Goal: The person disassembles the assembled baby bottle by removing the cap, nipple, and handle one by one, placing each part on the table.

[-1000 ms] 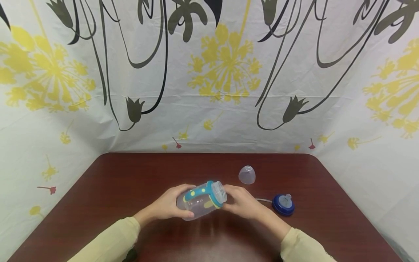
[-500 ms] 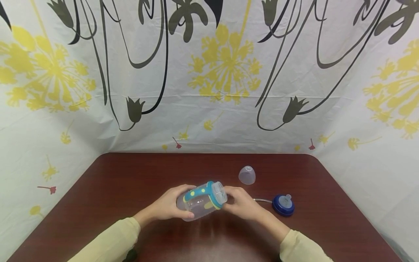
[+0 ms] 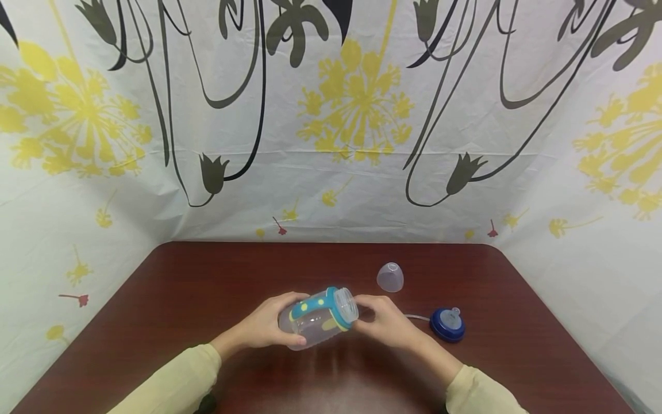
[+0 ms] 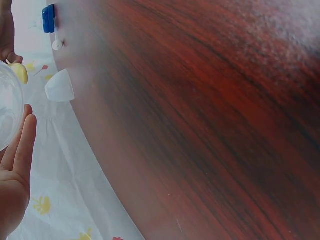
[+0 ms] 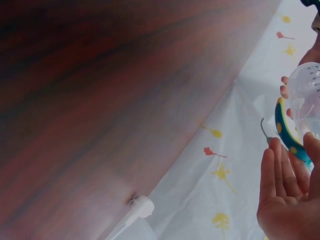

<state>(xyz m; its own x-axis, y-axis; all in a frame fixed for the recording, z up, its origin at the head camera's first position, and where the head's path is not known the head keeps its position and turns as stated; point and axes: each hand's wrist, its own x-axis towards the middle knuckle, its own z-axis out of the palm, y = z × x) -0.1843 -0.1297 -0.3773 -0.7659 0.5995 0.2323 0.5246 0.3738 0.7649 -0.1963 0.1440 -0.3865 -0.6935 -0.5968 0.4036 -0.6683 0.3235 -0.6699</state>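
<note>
A clear baby bottle with a blue and yellow dotted handle is held tilted, its uncovered mouth toward the right. My left hand grips the bottle's base end, thumb on the near side and fingers behind. At the neck, my right hand holds the collar between thumb and fingers; in the right wrist view its fingers lie along the handle. A blue screw ring with a clear nipple rests to the right. From it a thin straw runs behind the right hand, ending in a white weight.
A clear domed cap sits on the dark red-brown table behind the right hand. A white sheet with yellow and grey flower prints hangs around the table's back and sides.
Almost nothing differs. The right hand shifts very slightly at the bottle's neck, while the left hand and the bottle stay nearly still.
</note>
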